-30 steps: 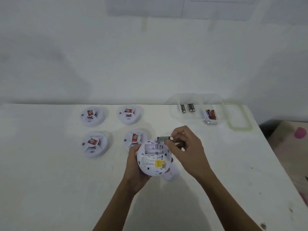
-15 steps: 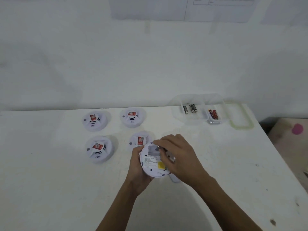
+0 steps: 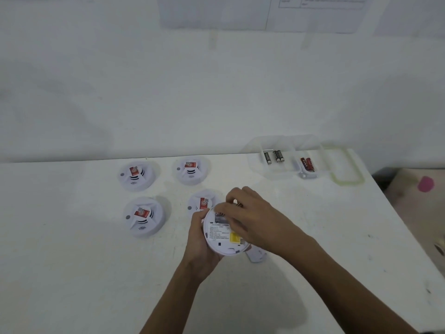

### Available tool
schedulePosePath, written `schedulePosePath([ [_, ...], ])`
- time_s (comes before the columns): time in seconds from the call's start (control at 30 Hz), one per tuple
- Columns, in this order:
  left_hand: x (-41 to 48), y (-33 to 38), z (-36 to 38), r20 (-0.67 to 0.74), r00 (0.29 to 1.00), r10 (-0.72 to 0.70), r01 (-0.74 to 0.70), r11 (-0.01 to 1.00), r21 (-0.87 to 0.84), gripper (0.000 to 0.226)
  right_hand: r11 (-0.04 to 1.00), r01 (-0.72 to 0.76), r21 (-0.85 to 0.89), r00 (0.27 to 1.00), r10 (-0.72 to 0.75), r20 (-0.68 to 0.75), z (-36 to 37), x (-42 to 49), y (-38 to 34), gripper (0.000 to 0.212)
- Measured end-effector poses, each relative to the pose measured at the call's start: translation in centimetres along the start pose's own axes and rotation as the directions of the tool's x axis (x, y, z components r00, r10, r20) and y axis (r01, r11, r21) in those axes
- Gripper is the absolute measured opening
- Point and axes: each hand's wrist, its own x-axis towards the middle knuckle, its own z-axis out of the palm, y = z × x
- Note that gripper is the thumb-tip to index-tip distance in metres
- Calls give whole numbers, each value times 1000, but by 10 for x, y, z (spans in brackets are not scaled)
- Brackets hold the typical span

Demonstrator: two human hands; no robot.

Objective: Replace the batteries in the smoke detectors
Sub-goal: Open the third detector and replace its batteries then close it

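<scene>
Gripping upturned smoke detector (image 3: 222,241) in left hand (image 3: 199,247), over middle of desk (image 3: 72,261). Pinching battery (image 3: 238,203) against its top with right hand (image 3: 256,222).

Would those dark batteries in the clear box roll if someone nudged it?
Likely yes: the dark batteries are smooth cylinders lying on their sides, so they should roll sideways. The walls of the clear box would probably stop them. Being rigid, they should not bend when picked up.

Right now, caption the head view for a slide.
Left hand holds upturned smoke detector; right hand holds a battery against it.
</scene>
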Motion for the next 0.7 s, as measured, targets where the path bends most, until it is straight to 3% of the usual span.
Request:
schedulePosePath([
  [0.07,2,-2,-1,28,999,-29,30,999,-38,72,1000,21,-21,999,-20,39,-7,2,-1,30],
  [0.17,2,-3,0,43,999,-20,22,999,-46,42,994,72,-77,995,-67,68,-14,5,-2,40],
  [0.2,2,-2,1,42,999,-9,10,1000,-28,43,992,83,-92,994,-76,83,-16,4,-1,43],
  [0.3,4,-5,-1,94,995,-14,17,1000,-25,72,988,80,-130,989,-63,130,-11,-1,0,50],
  [0.4,7,-8,-5,77,997,21,-25,998,54,93,997,-51,62,988,41,152,-11,-3,-2,26],
  [0.43,5,-7,-3,45,997,56,-60,994,90,82,992,-77,102,988,62,142,-9,-4,-1,20],
  [0.5,-1,-6,0,-9,998,62,-62,997,40,35,987,-103,126,990,89,107,-7,-6,-1,21],
  [0.57,0,-9,0,-41,999,17,-16,1000,18,69,991,-102,85,994,99,45,-3,-8,-2,28],
  [0.6,2,-9,0,2,1000,3,-3,1000,-12,70,990,-96,100,995,96,7,-1,-10,-3,26],
  [0.7,6,-2,8,-60,998,17,-17,1000,13,26,930,-189,314,975,215,-50,0,-12,-8,25],
])
